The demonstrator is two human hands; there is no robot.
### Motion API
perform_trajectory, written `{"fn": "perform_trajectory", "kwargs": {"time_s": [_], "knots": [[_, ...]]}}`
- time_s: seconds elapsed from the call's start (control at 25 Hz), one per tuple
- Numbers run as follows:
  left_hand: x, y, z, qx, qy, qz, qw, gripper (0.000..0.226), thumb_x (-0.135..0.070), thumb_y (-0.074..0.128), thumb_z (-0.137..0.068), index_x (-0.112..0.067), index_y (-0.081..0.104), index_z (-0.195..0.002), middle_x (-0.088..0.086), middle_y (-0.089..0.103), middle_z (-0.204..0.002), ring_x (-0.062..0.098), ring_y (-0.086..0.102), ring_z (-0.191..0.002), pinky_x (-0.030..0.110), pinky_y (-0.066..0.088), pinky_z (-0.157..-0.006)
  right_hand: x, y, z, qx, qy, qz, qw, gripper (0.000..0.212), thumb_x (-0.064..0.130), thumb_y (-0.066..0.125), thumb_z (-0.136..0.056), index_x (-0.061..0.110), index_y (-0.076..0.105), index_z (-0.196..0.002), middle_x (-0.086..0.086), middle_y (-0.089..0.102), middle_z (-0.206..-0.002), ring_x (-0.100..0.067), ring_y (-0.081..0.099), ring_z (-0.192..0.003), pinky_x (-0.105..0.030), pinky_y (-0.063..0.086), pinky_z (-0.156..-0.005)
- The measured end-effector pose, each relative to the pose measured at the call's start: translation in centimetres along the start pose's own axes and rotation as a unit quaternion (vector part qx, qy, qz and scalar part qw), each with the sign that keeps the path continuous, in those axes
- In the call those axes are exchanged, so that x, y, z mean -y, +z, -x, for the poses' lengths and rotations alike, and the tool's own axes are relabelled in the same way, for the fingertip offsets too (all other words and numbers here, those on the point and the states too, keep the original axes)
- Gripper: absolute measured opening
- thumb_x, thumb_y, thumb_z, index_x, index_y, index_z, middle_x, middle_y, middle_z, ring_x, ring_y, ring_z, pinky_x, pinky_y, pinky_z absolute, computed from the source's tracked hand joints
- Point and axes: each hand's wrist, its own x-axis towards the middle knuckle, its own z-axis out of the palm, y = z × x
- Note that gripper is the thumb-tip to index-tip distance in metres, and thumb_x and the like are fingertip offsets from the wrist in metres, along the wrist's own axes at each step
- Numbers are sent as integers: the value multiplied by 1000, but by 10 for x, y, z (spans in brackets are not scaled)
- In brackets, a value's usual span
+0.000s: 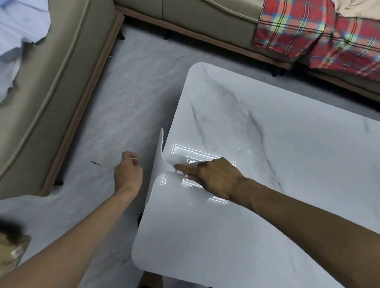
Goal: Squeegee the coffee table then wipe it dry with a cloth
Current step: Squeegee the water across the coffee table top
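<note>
Cloth [166,158] is reading limp and light; its raised fold at the counter's [269,200] edge is offering a hold. My right grip [213,179] is pressing it, fingers straight; my left grip [129,169] is idling beside the counter, loosely curled, empty.

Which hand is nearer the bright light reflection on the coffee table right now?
Right. The right hand rests across the reflection; the left hand hangs beyond the coffee table edge, over the floor.

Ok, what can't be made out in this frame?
Head view: pale sheet under the right hand, white against the coffee table; cloth or not, unclear.
Left hand: palm faces away, hiding any contents.
Brown object, bottom left: blurred, cut by the frame edge.
</note>
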Motion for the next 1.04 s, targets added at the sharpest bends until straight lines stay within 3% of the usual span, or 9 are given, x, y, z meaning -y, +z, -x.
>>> {"fn": "perform_trajectory", "kwargs": {"time_s": [0.16, 0.24, 0.36, 0.48, 0.6, 0.72, 0.8, 0.92, 1.04], "knots": [[-4, 10, 16, 109, 18, -47, 993, 47, -2, 47, -87, -15, 41, -132, 9, 54, -129, 28, 55, -111, 30, 41, -83, -16, 16, 30, -23, 32, -40, 998, 42, 42, 24, -104, 56, 21, -144, 3, 66, -108, -28, 63, -92, -33, 40, -65], [-8, 18, 26, 162, 24, -59, 985, 51, -4, 50, -87, -16, 37, -135, 11, 55, -128, 29, 56, -104, 28, 41, -81, -29, 20, 59, -34, 60, -62, 996, 45, 49, 12, -100, 59, 18, -143, 4, 65, -99, -27, 64, -87, -31, 34, -62], [-10, 30, 37, 220, 32, -91, 971, 56, -4, 49, -86, -19, 33, -137, 5, 56, -112, 27, 57, -85, 30, 46, -68, -54, 33, 102, -28, 95, -34, 995, 53, 59, -8, -90, 63, 5, -141, 5, 59, -79, -25, 63, -72, -30, 38, -57], [-10, 35, 43, 235, 38, -127, 963, 62, -4, 50, -83, -22, 31, -140, 8, 54, -100, 24, 56, -75, 28, 43, -58, -83, 36, 145, -22, 143, -15, 989, 47, 59, 3, -94, 66, 4, -140, 6, 56, -72, -22, 63, -68, -33, 46, -57], [-10, 34, 42, 236, 27, -116, 964, 65, -2, 49, -81, -23, 31, -140, 4, 54, -108, 17, 55, -74, 29, 45, -61, -91, 21, 172, 18, 182, -8, 983, 46, 55, 13, -96, 65, 1, -139, 8, 64, -85, -20, 64, -78, -33, 49, -65], [-8, 32, 42, 209, 13, -60, 976, 61, 0, 49, -83, -20, 34, -138, 6, 53, -130, 20, 55, -87, 33, 48, -76, -69, 13, 151, 7, 125, -31, 992, 50, 53, 19, -98, 60, -1, -143, 9, 67, -102, -27, 65, -86, -37, 51, -69], [-1, 28, 45, 147, 20, -41, 988, 52, 0, 47, -85, -19, 39, -133, 9, 54, -134, 21, 53, -89, 30, 45, -74, -39, 20, 113, 16, 53, -56, 997, 50, 47, 25, -101, 52, 8, -148, 4, 65, -115, -32, 64, -92, -36, 48, -72], [14, 22, 53, 85, 31, -62, 994, 44, -15, 51, -91, -20, 38, -133, 10, 55, -132, 24, 55, -93, 29, 43, -76, 11, 38, 61, 64, -40, -22, 997, 47, 35, 29, -104, 40, 21, -151, -6, 62, -113, -37, 61, -93, -35, 36, -69], [31, 24, 64, 110, 7, -94, 990, 55, -14, 52, -89, -19, 32, -139, 12, 52, -134, 31, 58, -101, 32, 43, -75, 24, 53, 54, 64, -55, -26, 996, 45, 33, 31, -105, 38, 28, -149, -7, 64, -113, -35, 61, -97, -34, 32, -69]]}}
